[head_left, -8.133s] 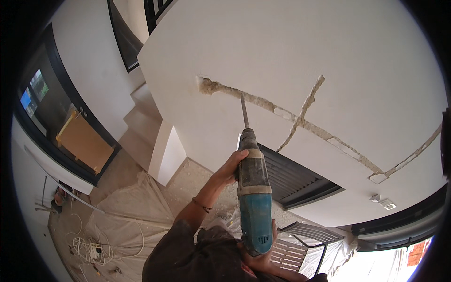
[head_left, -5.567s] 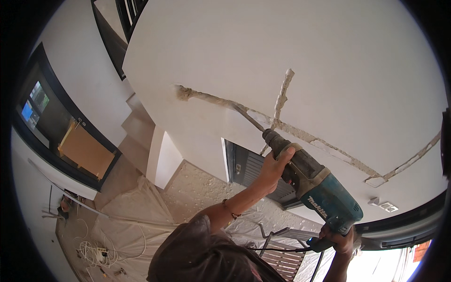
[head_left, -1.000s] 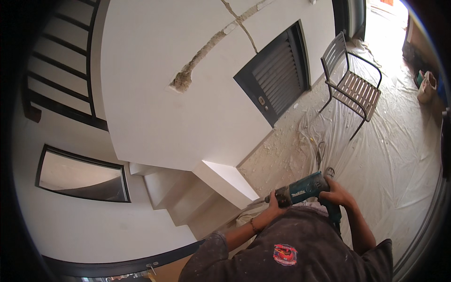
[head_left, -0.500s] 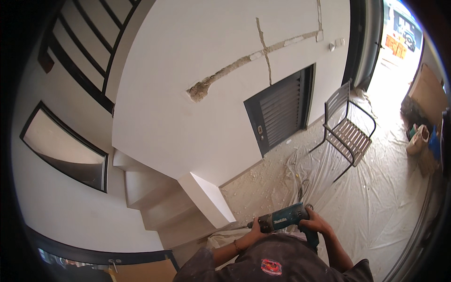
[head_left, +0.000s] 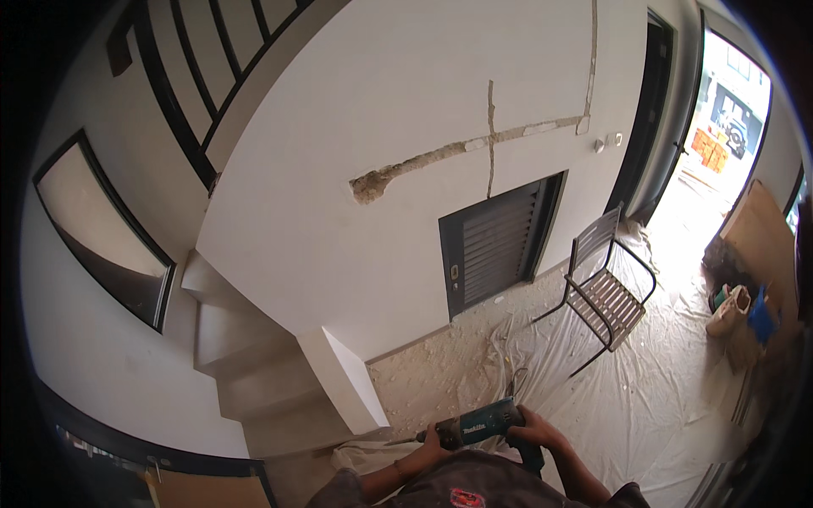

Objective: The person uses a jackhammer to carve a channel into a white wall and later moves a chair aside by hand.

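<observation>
A teal and black hammer drill (head_left: 481,425) lies crosswise in front of my body, its bit pointing left toward the foot of the stairs. My left hand (head_left: 430,449) is closed around the front of the drill, just behind the chuck. At the back end, my right hand (head_left: 537,427) grips the rear handle; whether a finger presses the trigger cannot be seen. Ahead, a rough chiselled groove (head_left: 428,159) runs across the white wall (head_left: 296,203) and ends at its left in a wider broken hole (head_left: 369,186). The bit touches no wall.
A slatted metal chair (head_left: 605,296) stands on plastic sheeting (head_left: 627,398) to the right. Rubble (head_left: 423,389) litters the floor below a low louvred door (head_left: 500,241). Stairs (head_left: 254,364) rise at the left. Bags and boards (head_left: 730,311) lean at the far right, near a bright doorway (head_left: 720,144).
My view has tilted and turned, so the wall and chair sit lower in the picture. The drill appears lower and farther left, still in both hands.
</observation>
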A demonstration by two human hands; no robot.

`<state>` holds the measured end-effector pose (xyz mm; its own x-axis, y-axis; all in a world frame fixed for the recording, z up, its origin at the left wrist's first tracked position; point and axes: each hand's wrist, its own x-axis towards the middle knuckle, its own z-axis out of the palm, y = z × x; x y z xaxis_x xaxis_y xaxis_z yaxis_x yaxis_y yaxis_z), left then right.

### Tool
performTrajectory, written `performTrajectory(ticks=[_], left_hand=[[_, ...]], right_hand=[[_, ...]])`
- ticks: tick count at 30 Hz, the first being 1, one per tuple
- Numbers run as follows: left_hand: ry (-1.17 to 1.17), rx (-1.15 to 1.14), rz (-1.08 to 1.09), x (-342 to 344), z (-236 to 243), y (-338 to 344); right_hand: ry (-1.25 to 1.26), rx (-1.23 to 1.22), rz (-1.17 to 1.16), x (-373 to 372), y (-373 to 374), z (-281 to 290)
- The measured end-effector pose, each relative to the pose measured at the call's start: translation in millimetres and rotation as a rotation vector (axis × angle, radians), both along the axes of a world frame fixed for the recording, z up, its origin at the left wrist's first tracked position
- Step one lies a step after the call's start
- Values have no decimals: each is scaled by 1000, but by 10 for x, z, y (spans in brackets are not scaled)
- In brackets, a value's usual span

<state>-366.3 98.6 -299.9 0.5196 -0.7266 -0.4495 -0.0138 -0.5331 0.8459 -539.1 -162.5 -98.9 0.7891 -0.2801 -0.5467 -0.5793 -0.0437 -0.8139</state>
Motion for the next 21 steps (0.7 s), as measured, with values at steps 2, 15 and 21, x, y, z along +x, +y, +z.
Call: performTrajectory(ticks=[2,15,21], left_hand=[[-56,43,-29,-1,144,-45],[113,153,-20,20,538,31],[184,185,-141,38,721,-7]], right_hand=[[-9,17,-22,-13,12,28],[-21,111,-39,-31,100,-32],[-160,134,-74,-230,23,-615]])
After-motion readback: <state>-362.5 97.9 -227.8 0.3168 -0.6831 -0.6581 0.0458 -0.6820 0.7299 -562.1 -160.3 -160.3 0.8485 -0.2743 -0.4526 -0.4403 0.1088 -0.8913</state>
